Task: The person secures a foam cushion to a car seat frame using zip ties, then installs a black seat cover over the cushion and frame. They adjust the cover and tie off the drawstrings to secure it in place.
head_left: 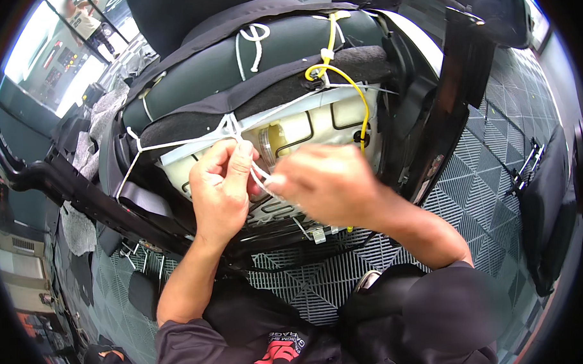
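A white cord (182, 145) is stretched along the underside of a car seat (195, 89) and comes together in a knot or loop near the middle. Just below that knot, my left hand (220, 194) pinches the cord between thumb and fingers. My right hand (327, 184), somewhat blurred, grips the cord's strands a little lower and to the right. Cream foam (336, 124) with black wire springs shows behind both hands. A yellow cable (358, 93) runs down the seat's right part, and a loose loop of white cord (254, 34) hangs over the dark cover above.
Black seat side rails flank the work, the right rail (452, 93) standing tall. Below lies a grey grid-tile floor (308, 278). A dark seat part (549, 211) rests at the far right. Another person (86, 25) stands at the upper left.
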{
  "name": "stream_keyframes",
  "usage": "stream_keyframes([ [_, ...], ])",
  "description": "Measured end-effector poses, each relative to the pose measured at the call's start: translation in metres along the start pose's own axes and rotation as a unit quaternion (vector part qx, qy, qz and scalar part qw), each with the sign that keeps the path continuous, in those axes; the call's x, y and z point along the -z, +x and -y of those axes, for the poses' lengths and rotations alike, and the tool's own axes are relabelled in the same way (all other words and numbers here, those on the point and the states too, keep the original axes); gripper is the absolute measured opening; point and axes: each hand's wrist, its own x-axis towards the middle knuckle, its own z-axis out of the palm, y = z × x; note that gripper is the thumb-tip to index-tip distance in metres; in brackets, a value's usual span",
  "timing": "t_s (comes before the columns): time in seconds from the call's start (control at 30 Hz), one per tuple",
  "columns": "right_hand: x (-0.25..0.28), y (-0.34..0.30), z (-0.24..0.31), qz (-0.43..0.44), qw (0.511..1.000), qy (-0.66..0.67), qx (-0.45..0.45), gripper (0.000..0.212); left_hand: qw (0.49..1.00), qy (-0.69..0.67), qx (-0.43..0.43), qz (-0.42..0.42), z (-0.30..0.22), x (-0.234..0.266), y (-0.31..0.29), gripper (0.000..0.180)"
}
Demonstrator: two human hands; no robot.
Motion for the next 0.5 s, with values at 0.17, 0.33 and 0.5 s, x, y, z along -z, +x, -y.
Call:
stream_keyframes([
  [0.17, 0.013, 0.019, -0.017, -0.064, 0.990, -0.121, -0.016, 0.027, 0.997, 0.066, -0.032, 0.007, 0.010, -0.001, -0.006, 0.029],
  [0.33, 0.008, 0.017, -0.014, -0.051, 0.994, -0.098, -0.020, 0.024, 0.991, 0.114, -0.064, 0.011, 0.012, 0.001, -0.008, 0.026],
  [0.5, 0.010, 0.012, -0.017, -0.028, 0.994, -0.091, -0.059, 0.023, 0.988, 0.134, -0.077, 0.016, 0.014, -0.009, -0.012, 0.025],
])
